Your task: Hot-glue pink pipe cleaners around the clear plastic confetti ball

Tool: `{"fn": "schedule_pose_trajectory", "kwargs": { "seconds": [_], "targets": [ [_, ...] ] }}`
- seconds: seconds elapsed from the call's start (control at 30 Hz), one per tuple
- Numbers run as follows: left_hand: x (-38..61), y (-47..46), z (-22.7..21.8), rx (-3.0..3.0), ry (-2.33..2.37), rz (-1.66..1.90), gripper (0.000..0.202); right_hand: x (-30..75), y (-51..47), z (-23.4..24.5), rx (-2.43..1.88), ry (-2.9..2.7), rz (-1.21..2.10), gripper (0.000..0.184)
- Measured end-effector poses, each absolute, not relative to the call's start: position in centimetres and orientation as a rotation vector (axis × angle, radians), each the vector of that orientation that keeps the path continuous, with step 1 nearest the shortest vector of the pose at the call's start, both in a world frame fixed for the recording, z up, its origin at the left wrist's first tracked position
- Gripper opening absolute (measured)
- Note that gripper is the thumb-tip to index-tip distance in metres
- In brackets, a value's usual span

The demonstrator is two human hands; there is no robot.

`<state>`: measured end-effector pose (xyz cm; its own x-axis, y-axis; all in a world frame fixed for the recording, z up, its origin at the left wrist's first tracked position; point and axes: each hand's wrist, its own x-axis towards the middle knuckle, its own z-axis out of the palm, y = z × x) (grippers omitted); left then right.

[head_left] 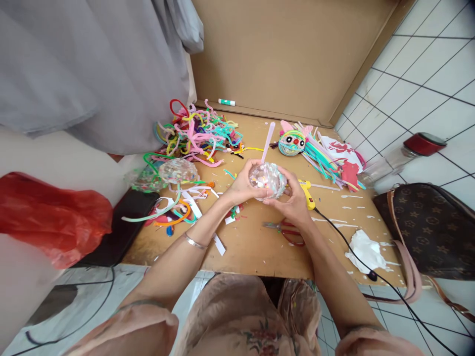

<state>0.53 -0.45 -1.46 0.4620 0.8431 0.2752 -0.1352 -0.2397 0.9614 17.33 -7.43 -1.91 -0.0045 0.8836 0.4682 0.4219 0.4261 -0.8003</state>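
Observation:
Both my hands hold a clear plastic ball (266,180) filled with coloured confetti bits, above a low wooden board (260,247). My left hand (242,188) cups its left side with fingers curled round it. My right hand (293,198) grips its right side from below. A pale pink stick (267,142) rises out of the ball's top. Red-handled scissors (287,231) lie on the board just under my right wrist. A yellow glue gun (307,194) lies right of my right hand.
A heap of coloured pipe cleaners (196,133) and another confetti ball (178,171) lie at the left. A pipe-cleaner face with strands (297,143), a red-lidded jar (404,155), a brown bag (430,227), a white tissue (365,251), a red plastic bag (48,212).

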Motion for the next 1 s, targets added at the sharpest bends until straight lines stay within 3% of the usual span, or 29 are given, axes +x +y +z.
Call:
{"fn": "schedule_pose_trajectory", "kwargs": {
  "seconds": [0.33, 0.53, 0.6, 0.77, 1.0],
  "targets": [
    [0.4, 0.2, -1.9, 1.568, 0.657, 1.111, 0.089, 17.5, -7.1, -1.9, -1.222, -1.778, 0.339, 0.093],
    [-0.3, 1.0, -2.0, 1.589, 0.778, 1.187, 0.084, 21.3, -6.8, -1.3, -1.595, -1.466, -0.086, 0.056],
    [-0.4, 1.1, -1.9, 1.601, 0.807, 1.199, 0.08, 22.5, -6.7, -1.1, -1.927, -1.361, -0.174, 0.055],
    [-0.2, 1.1, -2.0, 1.613, 0.826, 1.196, 0.078, 22.2, -6.6, -0.7, -2.694, -1.404, 0.013, 0.064],
    [0.1, 1.1, -2.6, 1.625, 0.826, 1.18, 0.079, 21.4, -6.3, -1.0, -2.749, -1.399, 0.06, 0.064]
  ]
}}
